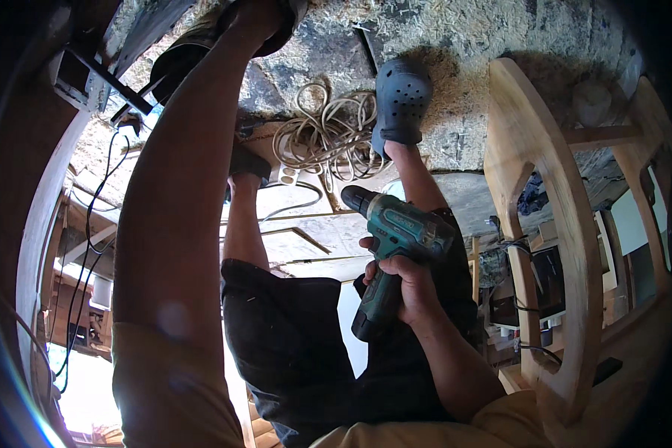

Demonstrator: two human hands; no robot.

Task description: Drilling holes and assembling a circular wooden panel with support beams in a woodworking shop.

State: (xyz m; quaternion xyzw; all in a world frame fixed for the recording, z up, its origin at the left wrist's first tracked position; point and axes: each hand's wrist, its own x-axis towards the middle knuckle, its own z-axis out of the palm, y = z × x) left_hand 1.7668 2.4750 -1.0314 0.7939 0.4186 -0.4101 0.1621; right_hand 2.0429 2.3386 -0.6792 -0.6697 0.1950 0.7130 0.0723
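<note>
My right hand (408,282) is wrapped round the grip of a teal and black cordless drill (405,225). The drill's black chuck points up and to the left, above my lap. My left arm (175,201) stretches far forward on the left side. At its end, my left hand (260,21) is by the upper edge, next to a dark rounded thing (183,63) whose kind I cannot make out. The fingers of that hand are lost in shadow.
A coiled pale cord (328,138) lies on the sawdust-strewn floor (455,45) between my feet, near a power strip (288,176). A grey clog (403,101) is on my right foot. A curved wooden frame (556,172) stands at the right. Black cables (89,224) hang at the left.
</note>
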